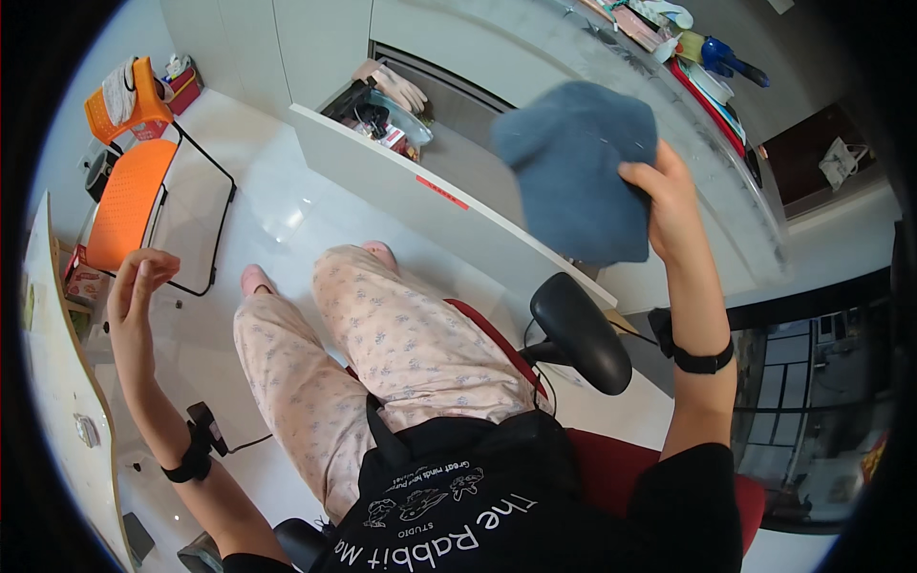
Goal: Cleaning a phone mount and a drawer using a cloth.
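Observation:
My right hand grips the edge of a blue-grey piece of cloth, possibly a cap, slightly blurred, and holds it up over the right part of an open drawer. Its thumb lies on the near face of the cloth; the other fingers are mostly hidden. At the left, my left hand is raised in front of an orange chair, fingers bent together, with nothing visible in it. In the drawer's far left part lie a pale glove, a clear plastic bag and small dark items.
The drawer front crosses ahead of my knees. A grey countertop at the right bears brushes, bottles and other items. An orange chair stands at the left, near a pale table. A black armrest is beside my right thigh.

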A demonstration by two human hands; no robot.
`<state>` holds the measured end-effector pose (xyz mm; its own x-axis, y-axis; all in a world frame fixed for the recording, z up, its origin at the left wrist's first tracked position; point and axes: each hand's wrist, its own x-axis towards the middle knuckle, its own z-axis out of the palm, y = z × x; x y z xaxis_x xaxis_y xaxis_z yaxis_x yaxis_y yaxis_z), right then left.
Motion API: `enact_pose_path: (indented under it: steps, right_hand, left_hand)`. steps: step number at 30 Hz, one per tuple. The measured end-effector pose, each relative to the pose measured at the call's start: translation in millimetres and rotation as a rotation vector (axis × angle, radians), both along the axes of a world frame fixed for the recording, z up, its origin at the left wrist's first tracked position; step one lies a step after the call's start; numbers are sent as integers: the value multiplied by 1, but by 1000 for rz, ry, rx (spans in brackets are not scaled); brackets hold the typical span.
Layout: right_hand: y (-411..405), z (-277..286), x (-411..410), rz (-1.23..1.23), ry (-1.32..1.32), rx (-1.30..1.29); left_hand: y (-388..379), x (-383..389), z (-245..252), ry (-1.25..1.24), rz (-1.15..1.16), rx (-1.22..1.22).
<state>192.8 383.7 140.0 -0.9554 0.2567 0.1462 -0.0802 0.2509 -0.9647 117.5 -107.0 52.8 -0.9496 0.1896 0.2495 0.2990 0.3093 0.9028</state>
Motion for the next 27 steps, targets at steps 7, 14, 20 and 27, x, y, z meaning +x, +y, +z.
enact_pose_path:
  steps: [7, 14, 20, 27]
  right_hand:
    - [92, -85, 16, -247, -221, -190]
    - [58, -66, 0, -141, -189, -164]
    - [10, -15, -25, -4, -76, -43]
    - [87, -106, -24, -129, -3, -13]
  left_hand:
    - [15, -14, -32, -122, 7, -13]
    - [25, -19, -33, -137, -31, -13]
    - [-14, -6, -25, -26, 58, 19]
    - [-26, 11, -17, 0, 133, -35]
